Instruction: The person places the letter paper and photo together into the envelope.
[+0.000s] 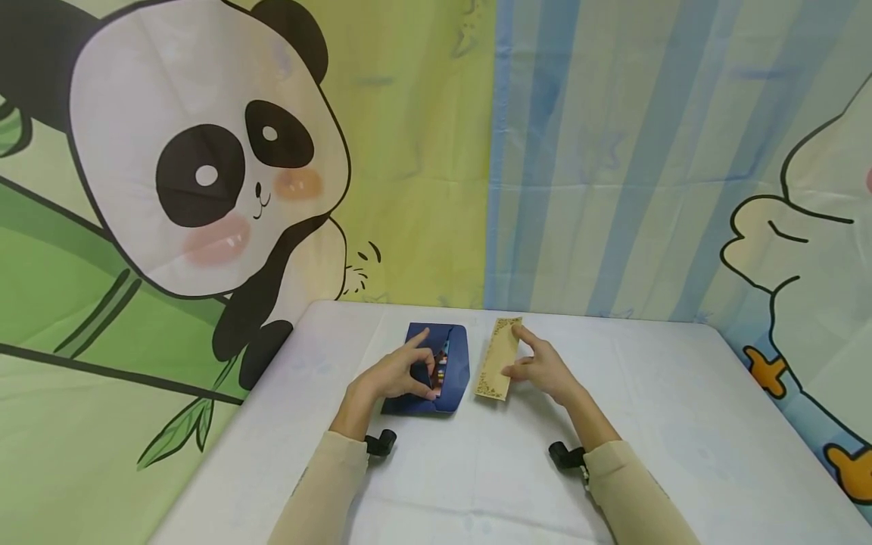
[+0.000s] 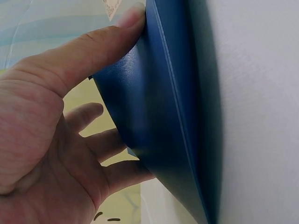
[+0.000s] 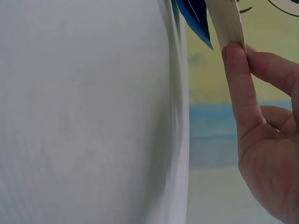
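A dark blue envelope (image 1: 459, 371) lies on the white table, its pocket bowed so a colourful printed picture (image 1: 441, 367) shows in the gap. My left hand (image 1: 398, 375) grips the envelope at the pocket's edge. In the left wrist view, the thumb (image 2: 133, 21) presses one face of the blue envelope (image 2: 145, 93), and the other fingers reach to its far side, their tips partly hidden. Just right of the envelope, my right hand (image 1: 545, 369) pinches a long tan card (image 1: 497, 359) with ornate brown corners. The right wrist view shows this card (image 3: 228, 21) between thumb and fingers.
A white cloth covers the table (image 1: 436, 477). Behind it hangs a printed backdrop with a panda (image 1: 204, 250) at left and blue stripes (image 1: 627, 151) at right. Each wrist wears a small black camera mount (image 1: 567, 456).
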Demonstrator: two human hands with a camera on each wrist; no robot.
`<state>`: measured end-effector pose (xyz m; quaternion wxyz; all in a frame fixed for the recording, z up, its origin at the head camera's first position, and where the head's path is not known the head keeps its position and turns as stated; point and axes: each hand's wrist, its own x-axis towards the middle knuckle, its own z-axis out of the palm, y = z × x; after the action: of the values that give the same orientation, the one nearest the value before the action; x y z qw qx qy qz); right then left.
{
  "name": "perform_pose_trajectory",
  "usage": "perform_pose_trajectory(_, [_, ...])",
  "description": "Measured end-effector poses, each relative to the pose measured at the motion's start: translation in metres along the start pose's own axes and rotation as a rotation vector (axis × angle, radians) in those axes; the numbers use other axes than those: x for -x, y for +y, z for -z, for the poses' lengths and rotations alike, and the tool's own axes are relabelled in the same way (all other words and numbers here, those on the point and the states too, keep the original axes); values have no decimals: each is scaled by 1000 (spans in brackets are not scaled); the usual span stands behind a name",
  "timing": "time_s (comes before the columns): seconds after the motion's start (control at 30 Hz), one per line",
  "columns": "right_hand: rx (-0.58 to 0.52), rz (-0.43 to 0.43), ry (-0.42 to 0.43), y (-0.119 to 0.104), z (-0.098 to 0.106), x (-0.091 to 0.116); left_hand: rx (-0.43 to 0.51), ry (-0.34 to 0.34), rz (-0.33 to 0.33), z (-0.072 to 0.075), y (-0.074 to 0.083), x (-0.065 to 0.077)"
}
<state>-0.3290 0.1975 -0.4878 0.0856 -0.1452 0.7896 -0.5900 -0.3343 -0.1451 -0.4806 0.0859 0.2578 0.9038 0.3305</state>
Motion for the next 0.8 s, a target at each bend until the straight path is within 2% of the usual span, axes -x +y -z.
perform_pose_trajectory(0.4, [-23, 4, -23, -4, -16, -8, -18, 0, 5, 0, 3, 1])
perform_pose_trajectory(0.8, [-5, 4, -32, -6, -24, -10, -17, 2, 5, 0, 3, 0])
